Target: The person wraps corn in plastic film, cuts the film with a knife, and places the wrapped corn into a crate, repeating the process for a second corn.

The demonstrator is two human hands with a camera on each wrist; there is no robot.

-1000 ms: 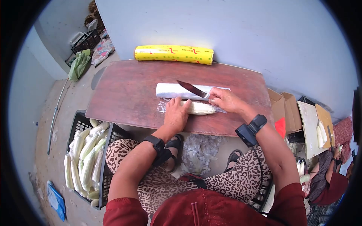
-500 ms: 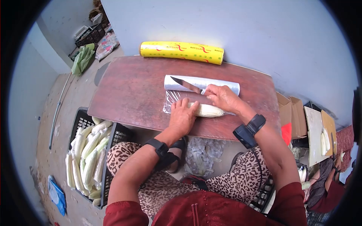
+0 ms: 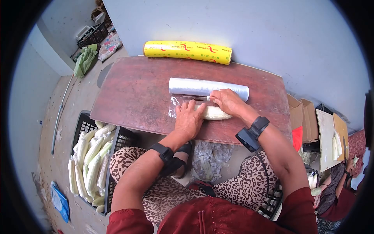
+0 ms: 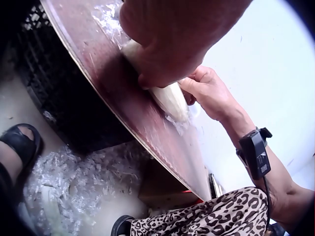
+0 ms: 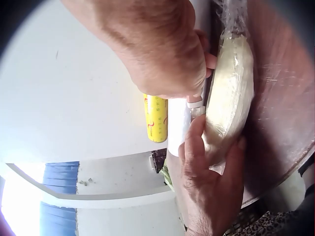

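A pale ear of corn (image 3: pixel 215 113), wrapped in clear film, lies on the reddish-brown table (image 3: pixel 128 93). My left hand (image 3: pixel 189 120) holds it at its left part, thumb on the near side and fingers on the far side in the right wrist view. My right hand (image 3: pixel 230 102) grips a knife (image 5: pixel 195 104); its handle is mostly hidden in the fist, and the blade lies low between the corn and the white roll of cling film (image 3: pixel 208 86). Clear film (image 3: pixel 172 107) spreads from the roll to the corn. At the corn's right end the film is bunched (image 4: pixel 179 127).
A yellow printed roll (image 3: pixel 187 52) lies at the table's back edge by the wall. Black crate (image 3: pixel 125 142) with several corn ears (image 3: pixel 93 163) stands at the left. Crumpled film (image 3: pixel 210 160) lies under the table. Cardboard boxes (image 3: pixel 307 121) and another person's arm (image 3: pixel 343 183) are at the right.
My right hand has lowered the knife from above the roll into the gap between roll and corn, turning the blade flatter. My left hand stays on the corn.
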